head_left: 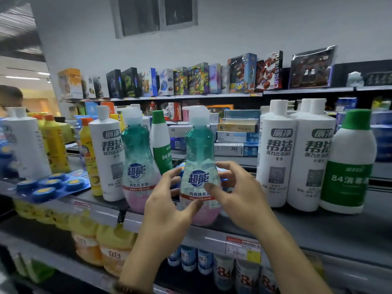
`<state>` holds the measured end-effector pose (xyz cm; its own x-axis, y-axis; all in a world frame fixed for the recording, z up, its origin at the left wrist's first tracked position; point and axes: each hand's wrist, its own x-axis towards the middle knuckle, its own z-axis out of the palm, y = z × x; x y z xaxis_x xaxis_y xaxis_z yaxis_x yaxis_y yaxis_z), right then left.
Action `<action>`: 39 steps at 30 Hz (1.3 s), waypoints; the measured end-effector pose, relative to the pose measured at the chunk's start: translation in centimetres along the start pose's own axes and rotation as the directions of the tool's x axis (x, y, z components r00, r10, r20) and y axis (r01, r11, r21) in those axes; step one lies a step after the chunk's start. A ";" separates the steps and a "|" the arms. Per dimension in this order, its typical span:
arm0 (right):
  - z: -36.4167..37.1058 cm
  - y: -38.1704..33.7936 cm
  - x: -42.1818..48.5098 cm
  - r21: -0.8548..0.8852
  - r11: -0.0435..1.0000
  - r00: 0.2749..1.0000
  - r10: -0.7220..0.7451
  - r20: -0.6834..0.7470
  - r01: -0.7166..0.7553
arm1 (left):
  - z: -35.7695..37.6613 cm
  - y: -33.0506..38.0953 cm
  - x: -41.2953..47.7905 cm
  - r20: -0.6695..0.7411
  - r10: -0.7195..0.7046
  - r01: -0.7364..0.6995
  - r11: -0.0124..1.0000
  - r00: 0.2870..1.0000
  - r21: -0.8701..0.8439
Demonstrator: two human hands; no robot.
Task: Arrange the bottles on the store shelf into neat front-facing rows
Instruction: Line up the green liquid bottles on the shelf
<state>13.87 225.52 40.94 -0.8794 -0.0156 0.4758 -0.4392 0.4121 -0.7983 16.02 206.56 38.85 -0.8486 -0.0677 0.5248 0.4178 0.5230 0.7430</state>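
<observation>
The shelf [318, 228] holds tall white cleaner bottles [275, 158] at 3 o'clock. The teal pump bottle [198, 166] stands near its front edge, a twin [137, 166] at 9 o'clock. The left hand [167, 209] and right hand [239, 198] curl around it. A hard push could tip it off.

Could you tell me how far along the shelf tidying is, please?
Done: the two white bottles and the green-labelled bottle on the right stand label-forward. In hand: left hand and right hand curl fingers round the middle teal pump bottle. Left: the yellow bottles and green-capped bottle behind sit out of line.
</observation>
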 end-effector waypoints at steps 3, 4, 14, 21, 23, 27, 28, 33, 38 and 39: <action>0.6 -0.4 -0.1 -0.018 1.000 1.000 0.024 -0.014 -0.024 | 0.3 -1.3 0.9 0.081 -0.014 0.018 0.999 0.997 -0.050; 0.5 -0.6 -0.1 -0.026 0.999 0.999 0.041 -0.018 -0.041 | 0.3 -1.6 1.1 0.095 -0.013 0.020 0.997 0.995 -0.069; 0.5 -3.8 2.0 -0.091 0.991 0.995 0.100 0.010 -0.098 | 0.6 -3.6 3.5 0.288 -0.013 0.093 0.959 0.958 -0.266; 0.5 -5.3 2.4 -0.183 0.977 0.994 0.113 -0.004 -0.112 | 1.5 -5.2 4.2 0.275 0.005 0.093 0.935 0.962 -0.342; 0.4 -5.5 2.3 -0.184 0.974 0.991 0.132 0.000 -0.130 | 1.6 -5.2 4.1 0.254 -0.008 0.101 0.930 0.967 -0.354; -0.2 -5.9 2.0 -0.219 0.967 0.991 0.132 -0.003 -0.130 | 2.4 -4.4 3.5 0.184 -0.028 0.094 0.929 0.983 -0.358; -0.6 -6.0 1.9 -0.234 0.965 0.992 0.122 -0.004 -0.120 | 2.7 -4.0 3.1 0.158 -0.023 0.080 0.928 0.987 -0.363; -3.3 -5.7 1.3 -0.181 0.980 0.995 0.073 -0.065 -0.084 | 4.6 -0.8 1.3 0.043 0.059 -0.041 0.936 0.997 -0.350; -8.3 -5.8 0.0 -0.193 0.979 0.991 0.034 -0.130 -0.059 | 8.1 3.4 -0.2 0.029 0.123 -0.103 0.921 0.992 -0.376; -9.5 -5.7 -0.3 -0.194 0.979 0.990 0.031 -0.139 -0.058 | 9.1 4.4 -0.6 0.029 0.136 -0.115 0.920 0.990 -0.376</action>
<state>18.43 231.85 48.86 -0.8585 0.1243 0.4975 -0.3433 0.5812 -0.7377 15.39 216.59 38.06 -0.7931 0.0285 0.6085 0.6038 0.1693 0.7790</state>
